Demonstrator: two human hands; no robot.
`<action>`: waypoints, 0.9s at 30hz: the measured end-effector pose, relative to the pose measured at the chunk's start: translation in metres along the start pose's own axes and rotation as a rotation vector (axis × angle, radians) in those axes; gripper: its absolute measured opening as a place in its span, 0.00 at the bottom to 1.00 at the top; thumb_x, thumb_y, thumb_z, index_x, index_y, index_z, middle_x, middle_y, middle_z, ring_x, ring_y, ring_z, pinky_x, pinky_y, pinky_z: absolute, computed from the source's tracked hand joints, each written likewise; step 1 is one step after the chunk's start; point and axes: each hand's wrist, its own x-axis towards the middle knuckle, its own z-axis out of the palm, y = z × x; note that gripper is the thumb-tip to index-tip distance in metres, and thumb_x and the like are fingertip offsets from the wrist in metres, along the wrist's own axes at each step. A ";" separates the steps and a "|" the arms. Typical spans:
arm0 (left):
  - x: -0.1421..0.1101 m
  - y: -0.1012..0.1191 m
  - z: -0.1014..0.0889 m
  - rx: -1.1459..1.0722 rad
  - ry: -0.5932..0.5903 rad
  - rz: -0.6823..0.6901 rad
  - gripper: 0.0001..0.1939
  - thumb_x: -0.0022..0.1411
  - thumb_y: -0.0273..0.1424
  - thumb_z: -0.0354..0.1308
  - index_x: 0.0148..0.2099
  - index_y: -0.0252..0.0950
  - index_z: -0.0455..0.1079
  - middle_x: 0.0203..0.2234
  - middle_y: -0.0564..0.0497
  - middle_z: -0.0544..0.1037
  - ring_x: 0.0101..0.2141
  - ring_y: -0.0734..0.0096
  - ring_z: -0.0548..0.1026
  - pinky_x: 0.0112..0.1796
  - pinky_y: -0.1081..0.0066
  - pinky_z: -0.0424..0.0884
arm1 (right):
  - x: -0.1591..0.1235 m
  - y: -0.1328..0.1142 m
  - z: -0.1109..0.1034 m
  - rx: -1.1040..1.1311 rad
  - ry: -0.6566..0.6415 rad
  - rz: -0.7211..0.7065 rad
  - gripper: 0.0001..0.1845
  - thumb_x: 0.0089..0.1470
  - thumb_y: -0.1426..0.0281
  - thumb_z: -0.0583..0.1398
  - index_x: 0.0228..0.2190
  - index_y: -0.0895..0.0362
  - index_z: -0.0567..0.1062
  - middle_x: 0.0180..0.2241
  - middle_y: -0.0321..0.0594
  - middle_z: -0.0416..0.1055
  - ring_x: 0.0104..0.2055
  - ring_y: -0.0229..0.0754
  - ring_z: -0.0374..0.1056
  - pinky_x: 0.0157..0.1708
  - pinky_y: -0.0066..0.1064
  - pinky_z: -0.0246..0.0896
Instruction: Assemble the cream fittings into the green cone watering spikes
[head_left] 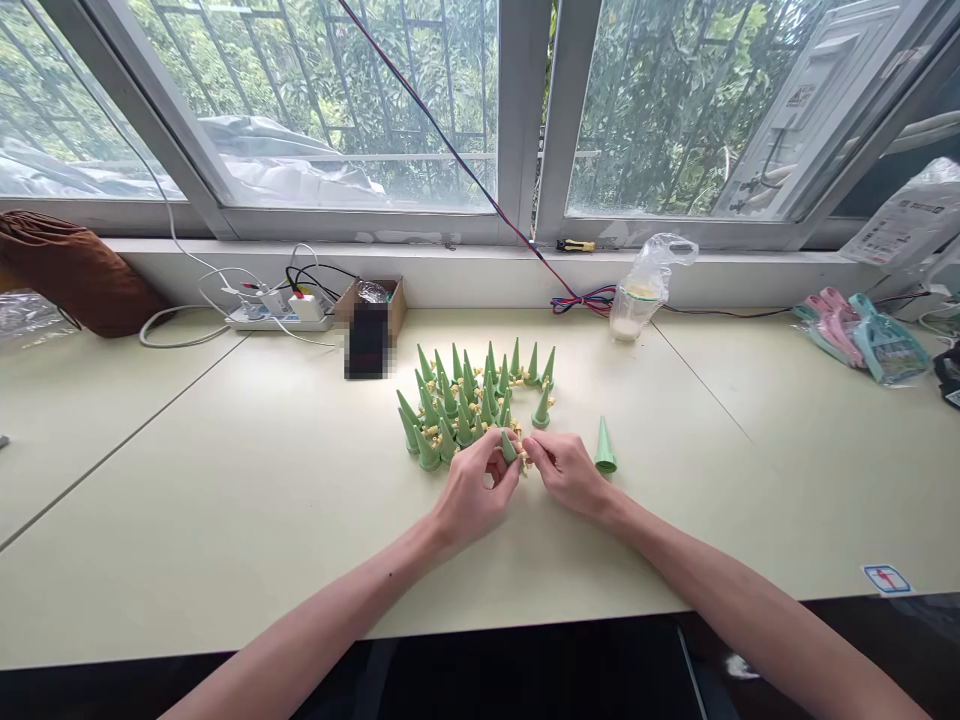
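Observation:
Near the middle of the table, my left hand [484, 475] is closed around a small green cone [509, 447], thumb and fingers pinching it. My right hand [566, 468] is pinched at a small yellowish piece [523, 458] beside that cone; its exact form is too small to make out. Just beyond my hands stands a cluster of green cones [450, 398], upright, with similar yellowish pieces among them. A single cone [541, 408] stands a little apart at the cluster's right side. Another green cone [605, 448] is upright by itself to the right of my right hand.
A clear plastic bag holding a container [636, 305] stands at the back right. Pink and blue bagged items [862, 335] lie farther right. At the back left are a power strip [277, 318], a small cardboard box [396, 300] and a brown bag [75, 270].

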 end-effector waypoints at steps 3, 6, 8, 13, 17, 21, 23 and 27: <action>-0.001 -0.001 0.001 0.015 -0.002 0.010 0.03 0.65 0.27 0.56 0.41 0.37 0.65 0.24 0.56 0.70 0.21 0.78 0.66 0.24 0.76 0.66 | 0.000 -0.002 0.000 -0.001 0.005 -0.003 0.24 0.69 0.61 0.49 0.21 0.55 0.59 0.18 0.32 0.58 0.19 0.34 0.50 0.22 0.29 0.45; -0.002 -0.002 0.002 0.035 -0.016 0.051 0.03 0.65 0.27 0.56 0.42 0.37 0.66 0.22 0.57 0.69 0.21 0.77 0.67 0.26 0.76 0.68 | 0.001 -0.004 -0.001 0.002 0.007 0.008 0.25 0.68 0.62 0.49 0.19 0.55 0.60 0.17 0.33 0.59 0.19 0.34 0.51 0.21 0.29 0.46; -0.003 -0.003 0.002 0.039 -0.027 0.077 0.04 0.65 0.26 0.55 0.43 0.37 0.67 0.22 0.56 0.69 0.21 0.77 0.68 0.26 0.75 0.69 | 0.001 -0.003 0.000 0.005 0.008 0.022 0.26 0.68 0.61 0.49 0.18 0.56 0.60 0.16 0.32 0.57 0.18 0.34 0.50 0.21 0.29 0.45; 0.000 -0.002 0.001 0.060 0.000 0.069 0.04 0.64 0.26 0.56 0.43 0.37 0.67 0.22 0.57 0.68 0.20 0.78 0.66 0.25 0.76 0.67 | 0.000 -0.002 0.000 0.023 0.012 0.050 0.26 0.68 0.60 0.50 0.19 0.56 0.61 0.16 0.31 0.56 0.19 0.33 0.50 0.21 0.29 0.45; 0.004 0.002 -0.004 0.006 0.017 -0.013 0.03 0.64 0.27 0.57 0.41 0.36 0.68 0.21 0.57 0.67 0.20 0.78 0.65 0.23 0.76 0.64 | 0.001 -0.007 -0.003 0.035 0.037 0.058 0.18 0.66 0.60 0.54 0.27 0.57 0.69 0.20 0.33 0.63 0.21 0.34 0.55 0.22 0.28 0.51; 0.007 0.003 -0.008 -0.105 0.010 -0.094 0.05 0.64 0.29 0.58 0.42 0.35 0.68 0.23 0.55 0.70 0.21 0.76 0.69 0.24 0.75 0.68 | 0.002 -0.013 -0.006 0.076 0.026 0.028 0.11 0.64 0.62 0.58 0.42 0.57 0.73 0.28 0.37 0.73 0.23 0.36 0.63 0.23 0.28 0.59; 0.007 0.003 -0.009 -0.133 0.014 -0.114 0.05 0.64 0.30 0.58 0.42 0.35 0.68 0.23 0.55 0.71 0.22 0.76 0.70 0.24 0.75 0.69 | 0.002 -0.012 -0.006 0.084 0.021 -0.017 0.11 0.64 0.63 0.58 0.43 0.56 0.73 0.33 0.41 0.75 0.25 0.36 0.65 0.24 0.29 0.62; 0.008 0.003 -0.009 -0.190 0.029 -0.141 0.08 0.64 0.31 0.59 0.45 0.36 0.67 0.25 0.54 0.73 0.24 0.74 0.73 0.26 0.74 0.72 | 0.001 -0.007 -0.006 0.080 0.001 -0.075 0.10 0.65 0.63 0.57 0.43 0.55 0.74 0.36 0.43 0.75 0.27 0.38 0.67 0.25 0.30 0.65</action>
